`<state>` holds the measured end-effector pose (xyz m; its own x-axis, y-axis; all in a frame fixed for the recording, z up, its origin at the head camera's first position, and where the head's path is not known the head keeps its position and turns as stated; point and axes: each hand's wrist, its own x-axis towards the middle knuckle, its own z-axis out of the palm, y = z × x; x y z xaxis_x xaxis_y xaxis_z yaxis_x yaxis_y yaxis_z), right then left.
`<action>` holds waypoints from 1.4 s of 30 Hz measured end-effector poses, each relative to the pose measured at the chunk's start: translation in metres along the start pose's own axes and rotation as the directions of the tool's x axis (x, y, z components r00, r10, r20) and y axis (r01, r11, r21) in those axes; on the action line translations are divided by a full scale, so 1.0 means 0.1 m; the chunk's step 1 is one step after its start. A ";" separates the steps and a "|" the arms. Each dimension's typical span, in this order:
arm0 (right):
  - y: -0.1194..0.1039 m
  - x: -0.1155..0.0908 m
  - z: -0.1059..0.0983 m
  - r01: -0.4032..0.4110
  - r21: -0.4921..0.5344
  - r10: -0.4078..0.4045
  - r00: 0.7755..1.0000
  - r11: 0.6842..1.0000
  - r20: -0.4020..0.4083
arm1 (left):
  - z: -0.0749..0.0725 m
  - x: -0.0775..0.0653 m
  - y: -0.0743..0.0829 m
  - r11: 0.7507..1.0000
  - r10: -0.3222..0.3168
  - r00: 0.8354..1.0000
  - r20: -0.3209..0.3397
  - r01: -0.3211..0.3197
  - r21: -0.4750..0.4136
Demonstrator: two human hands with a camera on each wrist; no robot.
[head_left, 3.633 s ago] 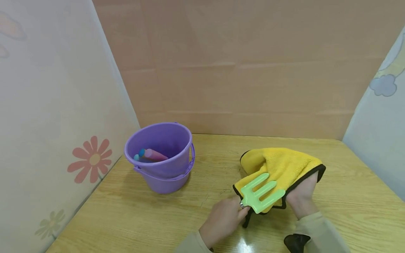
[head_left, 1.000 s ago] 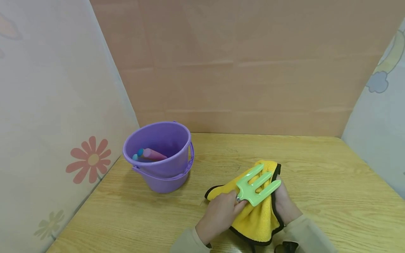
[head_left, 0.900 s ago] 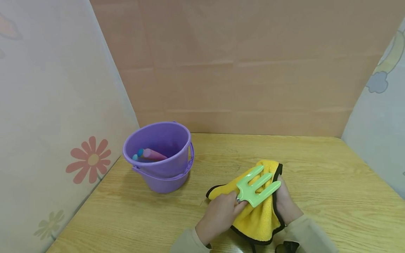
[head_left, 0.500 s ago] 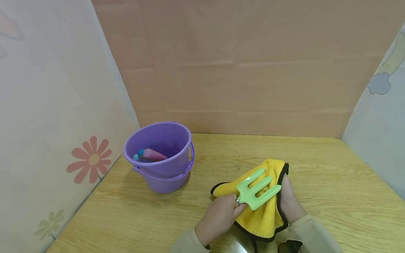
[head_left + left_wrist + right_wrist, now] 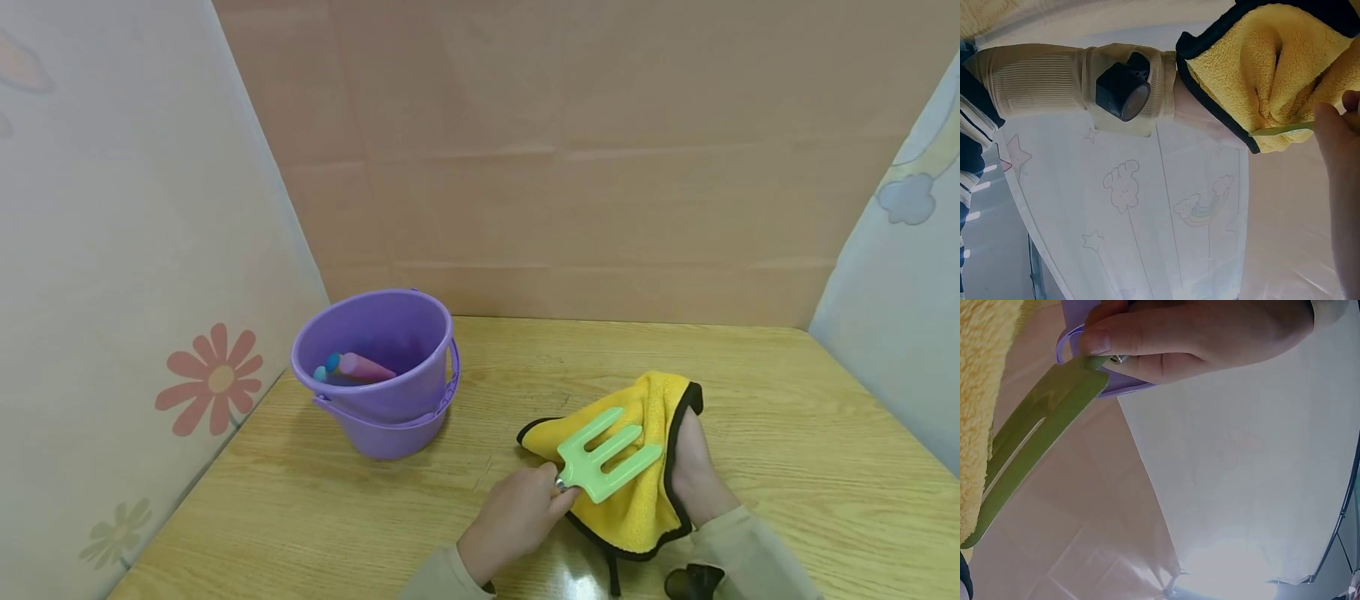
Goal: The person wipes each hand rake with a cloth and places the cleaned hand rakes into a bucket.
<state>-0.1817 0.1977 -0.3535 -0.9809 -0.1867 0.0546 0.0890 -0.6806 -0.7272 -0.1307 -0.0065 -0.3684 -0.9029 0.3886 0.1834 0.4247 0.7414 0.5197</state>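
Note:
My left hand [image 5: 517,512] grips a pale green garden hand fork [image 5: 603,467] near its metal collar; the tines point away to the right. A yellow towel [image 5: 648,500] with a black border lies behind and under the tines. From beneath, my right hand [image 5: 697,475] holds the towel, its fingers covered by the cloth. In the left wrist view, folds of the towel [image 5: 1272,69] gather where the fork's edge [image 5: 1285,130] meets it. The right wrist view shows the tines [image 5: 1029,450] against the towel [image 5: 982,394].
A purple bucket [image 5: 390,408] stands at the left rear, with a pink tube-shaped item [image 5: 366,367] and blue-capped items inside. A black wrist camera [image 5: 693,582] sits below the right sleeve. Printed walls [image 5: 150,250] and a tan backdrop [image 5: 562,208] surround the wooden table [image 5: 300,517].
Since the earliest frame, the towel has been drawn nearer and regathered around the tines. Over the last second, my right hand and the towel have shifted slightly rightward; the fork has lowered a little.

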 end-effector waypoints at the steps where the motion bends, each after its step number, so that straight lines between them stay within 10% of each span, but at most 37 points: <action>1: 0.00 0.00 0.00 0.000 -0.019 0.000 1.000 1.000 -0.012 | 0.00 0.00 0.00 1.000 0.008 1.000 -0.008 -0.007 0.009; 7: 0.00 0.01 0.02 -0.113 -0.165 0.088 0.985 0.980 -0.150 | -0.01 0.00 0.00 0.995 0.072 0.995 -0.072 -0.067 0.068; 13: 0.08 -0.01 0.05 -0.270 -0.363 0.186 0.950 0.892 -0.250 | -0.03 0.01 0.03 0.987 0.137 0.984 -0.117 -0.124 0.105; 22: 0.21 -0.01 0.09 -0.324 -0.428 0.387 0.919 0.843 0.067 | -0.04 0.03 0.08 0.990 0.123 0.985 -0.125 -0.112 0.088; 31: 0.30 -0.03 0.14 -0.317 -0.531 0.343 0.938 0.786 -0.051 | -0.03 0.04 0.08 0.992 0.112 0.986 -0.124 -0.103 0.074; 42: 0.34 -0.06 0.14 -0.304 -0.490 0.299 0.950 0.817 -0.091 | -0.01 0.05 0.06 0.989 0.113 0.985 -0.128 -0.099 0.106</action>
<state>-0.1705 0.1654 -0.3692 -0.9210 -0.3162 -0.2274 0.2859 -0.1523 -0.9461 -0.1324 -0.0008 -0.3635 -0.8504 0.3961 0.3463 0.5167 0.7530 0.4075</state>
